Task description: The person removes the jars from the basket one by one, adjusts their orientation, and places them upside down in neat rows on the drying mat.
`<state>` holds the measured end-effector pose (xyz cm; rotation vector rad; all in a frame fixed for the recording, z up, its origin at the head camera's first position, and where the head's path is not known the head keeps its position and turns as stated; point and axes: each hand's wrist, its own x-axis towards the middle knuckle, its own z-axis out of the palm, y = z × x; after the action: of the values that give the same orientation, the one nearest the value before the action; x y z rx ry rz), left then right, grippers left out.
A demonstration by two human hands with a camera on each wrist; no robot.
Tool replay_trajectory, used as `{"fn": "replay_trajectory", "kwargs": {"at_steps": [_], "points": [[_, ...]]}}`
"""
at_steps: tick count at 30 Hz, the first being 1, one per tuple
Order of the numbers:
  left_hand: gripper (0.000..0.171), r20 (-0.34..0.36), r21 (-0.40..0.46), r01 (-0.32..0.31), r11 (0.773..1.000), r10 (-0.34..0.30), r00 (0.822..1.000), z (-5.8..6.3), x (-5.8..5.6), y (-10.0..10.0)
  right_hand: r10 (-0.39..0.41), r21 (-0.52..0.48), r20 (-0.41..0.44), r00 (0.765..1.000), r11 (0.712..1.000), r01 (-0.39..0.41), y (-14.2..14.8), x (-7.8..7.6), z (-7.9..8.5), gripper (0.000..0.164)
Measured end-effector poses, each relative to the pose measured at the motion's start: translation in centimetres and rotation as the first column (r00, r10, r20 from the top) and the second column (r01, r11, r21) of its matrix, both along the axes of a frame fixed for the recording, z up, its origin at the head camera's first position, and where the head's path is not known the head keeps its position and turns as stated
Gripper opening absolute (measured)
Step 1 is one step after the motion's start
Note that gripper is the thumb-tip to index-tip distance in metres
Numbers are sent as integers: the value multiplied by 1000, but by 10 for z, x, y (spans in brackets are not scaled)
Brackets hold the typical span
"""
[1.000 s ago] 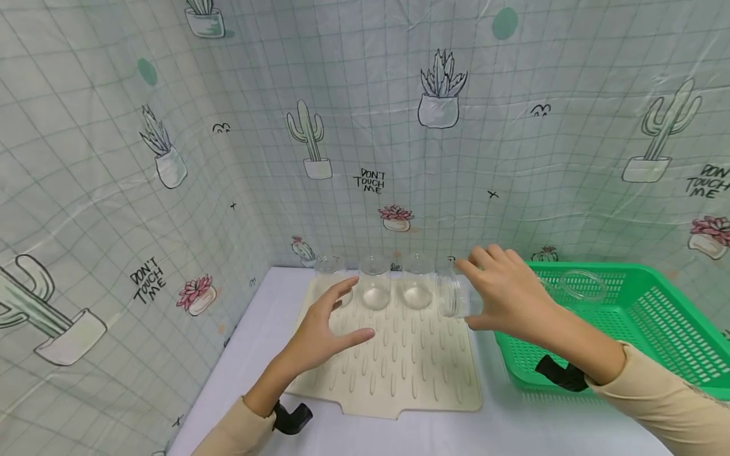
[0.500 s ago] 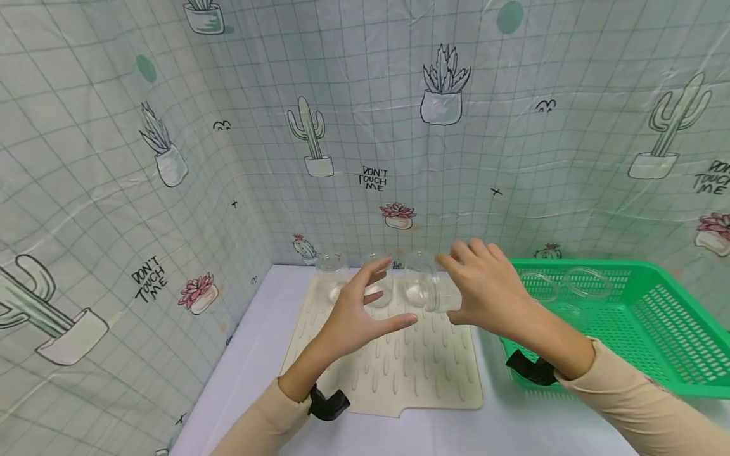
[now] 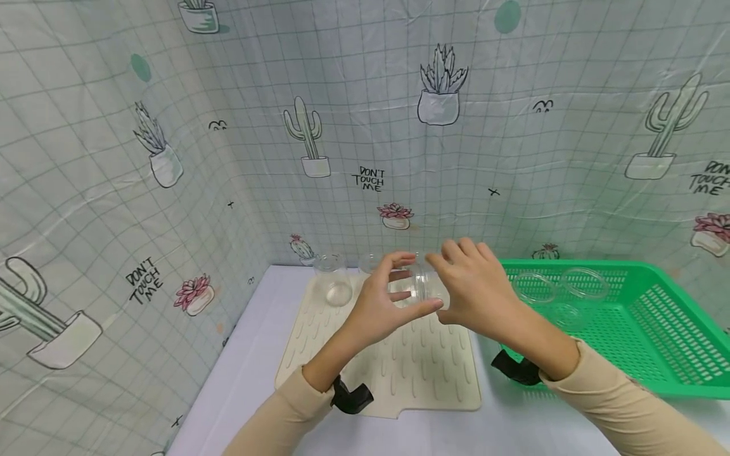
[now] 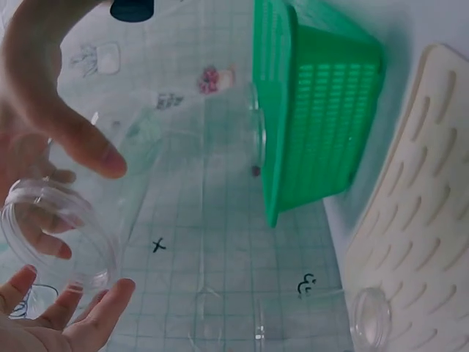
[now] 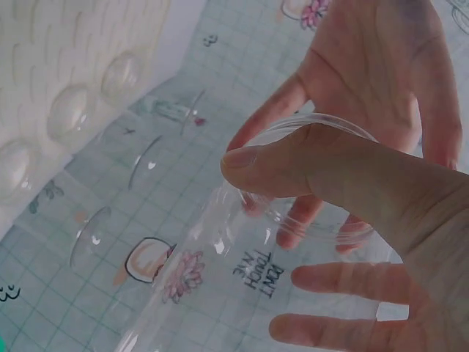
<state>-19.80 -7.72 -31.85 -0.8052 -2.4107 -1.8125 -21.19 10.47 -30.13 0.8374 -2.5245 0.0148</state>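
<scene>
Gripping clear jar (image 3: 423,284) sideways above beige mat (image 3: 416,373) between thumb and curled fingers of right hand (image 3: 478,288), with left hand (image 3: 377,305) spread wide around its mouth, contact unclear.

head view looks forward and down from farther back; close wrist views share the clear jar (image 3: 421,285) and mat (image 3: 424,361).
</scene>
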Motion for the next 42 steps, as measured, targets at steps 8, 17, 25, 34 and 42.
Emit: {"fn": "replay_trajectory", "kwargs": {"at_steps": [8, 17, 25, 34, 42], "points": [[66, -31, -7, -41, 999, 41, 999, -26, -17, 4, 7, -11, -30, 1000, 1000, -7, -5, 1, -1, 68], [56, 10, 31, -21, 999, 21, 1000, -9, -6, 4, -2, -1, -19, 1000, 1000, 2, -6, 2, 0, 72], [56, 9, 37, -21, 999, 21, 1000, -5, -5, 2, 75, -135, 53, 996, 989, -68, 6, 2, 0, 88], [56, -13, 56, -21, 998, 21, 1000, -26, -21, -1, 236, -619, 261, 936, 785, -25, 35, 4, -1, 82], [59, -10, 82, -31, 996, 32, 999, -32, -28, -6, 284, -861, 341, 896, 478, 176, 43, 5, -19, 65]]}}
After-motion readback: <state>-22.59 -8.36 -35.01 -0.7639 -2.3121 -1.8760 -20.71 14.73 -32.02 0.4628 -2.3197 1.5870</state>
